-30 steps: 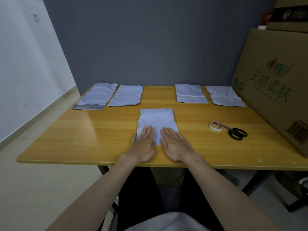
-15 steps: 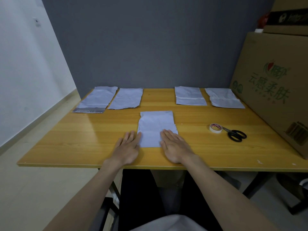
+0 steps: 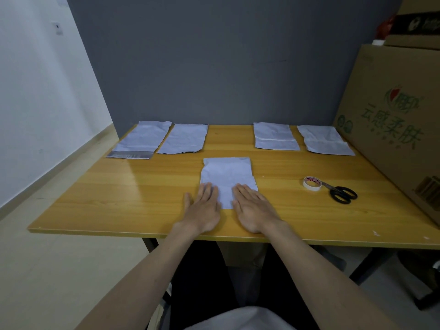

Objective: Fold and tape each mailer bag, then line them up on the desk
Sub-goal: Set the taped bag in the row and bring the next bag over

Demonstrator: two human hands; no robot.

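A white mailer bag (image 3: 227,176) lies folded in the middle of the wooden desk (image 3: 119,198). My left hand (image 3: 203,209) rests flat, palm down, on its near left corner. My right hand (image 3: 253,209) presses flat on its near right edge. Neither hand grips anything. Two unfolded mailer bags lie at the back left, one (image 3: 142,139) with a grey adhesive strip at its near end, the other (image 3: 184,139) beside it. Two folded bags (image 3: 275,136) (image 3: 325,140) lie at the back right. A roll of tape (image 3: 312,183) sits to the right.
Black-handled scissors (image 3: 340,192) lie touching the tape roll on its right. A large cardboard box (image 3: 395,129) stands along the desk's right edge, with more boxes stacked on top. A grey wall backs the desk.
My left hand slid off to the left of the bag half a second ago, then came back onto its near left corner. My right hand stayed pressed on the bag.
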